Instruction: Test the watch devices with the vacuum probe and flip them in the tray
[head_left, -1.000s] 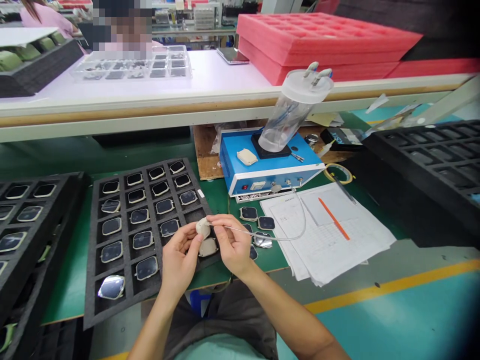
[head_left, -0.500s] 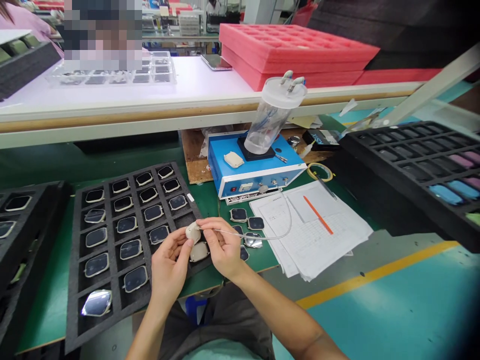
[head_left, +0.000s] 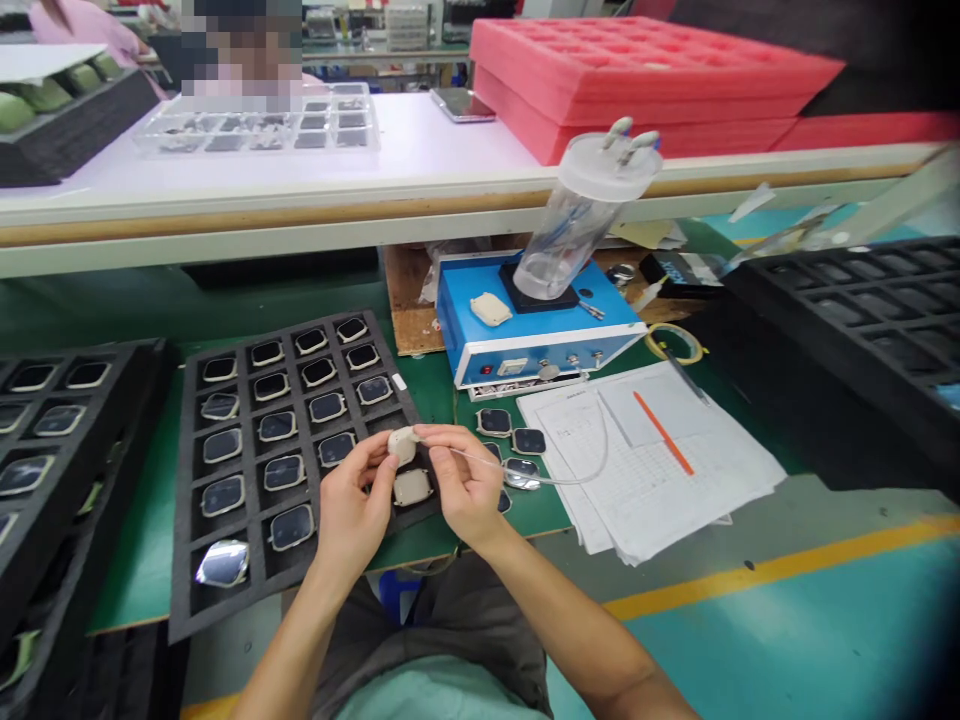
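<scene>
My left hand (head_left: 356,500) pinches a small beige watch case (head_left: 403,446) between thumb and fingers. Closed around the end of a thin clear tube (head_left: 555,481), my right hand (head_left: 469,485) meets the case at its right edge. A second beige case (head_left: 412,487) lies just below, between my hands, over the corner of a black foam tray (head_left: 251,440) that holds rows of dark-screened watch cases. The tube curves over the papers towards a blue machine (head_left: 540,345), which bears a clear cylinder (head_left: 574,225) and another beige case (head_left: 491,309).
Several watch cases (head_left: 529,441) lie right of my hands. Papers (head_left: 652,500) carry an orange strip (head_left: 664,432). Black trays stand at left (head_left: 75,500) and right (head_left: 847,400). Red foam (head_left: 645,80) and a clear compartment box (head_left: 255,125) sit on the shelf; people are behind it.
The whole view has shifted, so the scene sits further right and slightly higher. My hands keep the same hold on the beige case and the tube.
</scene>
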